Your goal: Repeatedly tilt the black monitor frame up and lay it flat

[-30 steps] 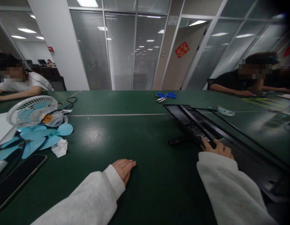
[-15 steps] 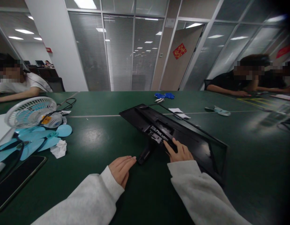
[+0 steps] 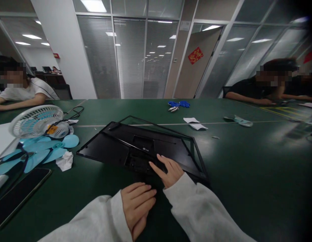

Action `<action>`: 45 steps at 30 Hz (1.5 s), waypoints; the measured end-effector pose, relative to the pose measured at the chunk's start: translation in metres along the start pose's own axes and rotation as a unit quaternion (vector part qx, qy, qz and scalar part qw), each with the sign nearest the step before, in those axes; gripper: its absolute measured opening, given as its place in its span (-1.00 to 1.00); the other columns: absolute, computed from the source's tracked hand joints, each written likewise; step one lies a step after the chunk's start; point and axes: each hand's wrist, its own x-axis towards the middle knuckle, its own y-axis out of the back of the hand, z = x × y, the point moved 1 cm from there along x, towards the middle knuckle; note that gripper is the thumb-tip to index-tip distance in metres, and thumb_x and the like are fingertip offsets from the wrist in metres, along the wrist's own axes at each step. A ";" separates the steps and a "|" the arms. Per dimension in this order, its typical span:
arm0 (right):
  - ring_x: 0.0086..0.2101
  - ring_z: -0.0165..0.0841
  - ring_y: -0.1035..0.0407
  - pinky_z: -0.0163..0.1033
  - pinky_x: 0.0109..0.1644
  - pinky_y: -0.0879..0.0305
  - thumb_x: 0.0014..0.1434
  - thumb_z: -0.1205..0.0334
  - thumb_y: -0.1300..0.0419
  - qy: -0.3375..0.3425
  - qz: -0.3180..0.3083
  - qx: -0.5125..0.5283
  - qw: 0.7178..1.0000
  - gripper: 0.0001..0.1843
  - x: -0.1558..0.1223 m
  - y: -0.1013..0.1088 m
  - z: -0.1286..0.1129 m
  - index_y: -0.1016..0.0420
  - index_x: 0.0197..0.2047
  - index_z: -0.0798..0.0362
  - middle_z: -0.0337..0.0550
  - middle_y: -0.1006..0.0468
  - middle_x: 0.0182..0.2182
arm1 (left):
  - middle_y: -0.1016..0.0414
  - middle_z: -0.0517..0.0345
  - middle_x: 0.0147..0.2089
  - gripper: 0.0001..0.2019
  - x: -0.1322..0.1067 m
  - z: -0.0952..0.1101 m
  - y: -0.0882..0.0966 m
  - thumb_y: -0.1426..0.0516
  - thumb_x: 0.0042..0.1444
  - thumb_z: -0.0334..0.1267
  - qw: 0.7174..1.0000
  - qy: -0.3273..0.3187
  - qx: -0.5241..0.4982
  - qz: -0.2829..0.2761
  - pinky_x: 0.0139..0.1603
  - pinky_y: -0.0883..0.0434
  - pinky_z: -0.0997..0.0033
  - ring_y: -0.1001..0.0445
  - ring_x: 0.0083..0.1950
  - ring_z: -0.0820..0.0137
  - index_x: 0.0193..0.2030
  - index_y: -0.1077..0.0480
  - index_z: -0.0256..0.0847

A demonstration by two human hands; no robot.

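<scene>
Looking through the head camera, I see the black LG panel (image 3: 107, 144) on the green table (image 3: 246, 174), logo side up, just beyond my hands. My right hand (image 3: 169, 171) touches its near side, thumb and forefinger slightly apart; I can't tell whether they grip. My left hand (image 3: 139, 205) is nearer me, fingers narrow, side by side; what lies beneath is hidden.

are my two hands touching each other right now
Apart. The head view shows a narrow dark strip between the fingertips of the left hand and the right hand, which lies over the black LG panel.
</scene>
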 end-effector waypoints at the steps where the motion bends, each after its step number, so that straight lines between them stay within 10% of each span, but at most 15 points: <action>1: 0.04 -0.21 -0.26 -0.10 0.03 -0.28 0.12 0.40 -0.10 0.005 0.001 0.007 1.000 -0.49 0.000 0.000 0.003 -0.40 0.11 -0.21 0.02 -0.36 0.09 | -0.47 0.01 0.08 -0.64 -0.001 0.001 -0.005 0.05 0.08 -0.43 1.000 -0.002 -0.007 0.014 0.17 -0.35 0.25 -0.39 0.13 0.30 -0.02 -0.40 -0.34; 5: 0.04 -0.23 -0.26 -0.11 0.02 -0.29 0.13 0.43 -0.08 0.031 -0.002 0.055 0.998 -0.50 -0.001 0.004 0.016 -0.41 0.10 -0.20 0.00 -0.36 0.09 | -0.53 0.01 -0.04 -0.68 -0.005 -0.002 -0.020 0.08 0.13 -0.33 0.997 -0.052 -0.025 0.049 0.08 -0.40 0.26 -0.46 0.01 0.28 -0.10 -0.43 -0.34; 20: 0.13 -0.21 -0.15 -0.04 0.12 -0.25 0.09 0.39 -0.07 0.036 -0.129 0.169 0.976 -0.42 -0.006 0.023 0.031 -0.33 0.17 -0.21 -0.04 -0.21 0.18 | -0.48 0.00 0.03 -0.49 -0.007 -0.013 -0.020 0.17 0.25 0.06 0.994 -0.044 -0.048 -0.093 0.09 -0.34 0.24 -0.39 0.07 0.24 0.03 -0.32 -0.32; 27: 0.23 0.00 0.02 0.24 0.22 0.00 0.09 -0.27 -0.05 -0.036 -0.136 0.130 0.982 -0.24 0.007 0.038 0.028 -0.17 0.28 -0.10 0.07 -0.02 0.27 | -0.40 0.10 0.15 -0.45 -0.010 -0.014 -0.027 0.08 0.16 0.17 0.994 0.011 -0.052 -0.100 0.28 -0.18 0.21 -0.25 0.23 0.23 0.03 -0.35 -0.24; 33: -0.03 -0.18 -0.24 0.10 0.13 -0.13 0.28 -0.05 0.16 -0.119 -0.156 0.066 0.978 -0.39 -0.001 0.025 0.026 -0.11 0.31 0.03 0.03 -0.38 -0.06 | -0.42 0.11 0.13 -0.54 -0.010 -0.013 -0.026 0.04 0.18 0.07 0.994 0.001 -0.049 -0.101 0.28 -0.19 0.24 -0.27 0.23 0.26 0.00 -0.37 -0.24; 45: -0.26 -0.24 -0.17 -0.09 -0.17 -0.10 0.24 0.00 0.05 -0.182 -0.120 0.020 0.976 -0.63 0.013 0.043 0.021 -0.42 -0.08 0.03 -0.07 -0.36 -0.25 | -0.45 0.07 0.08 -0.49 -0.009 -0.013 -0.028 0.10 0.19 0.13 0.995 0.001 -0.057 -0.077 0.24 -0.23 0.22 -0.31 0.19 0.24 -0.06 -0.39 -0.26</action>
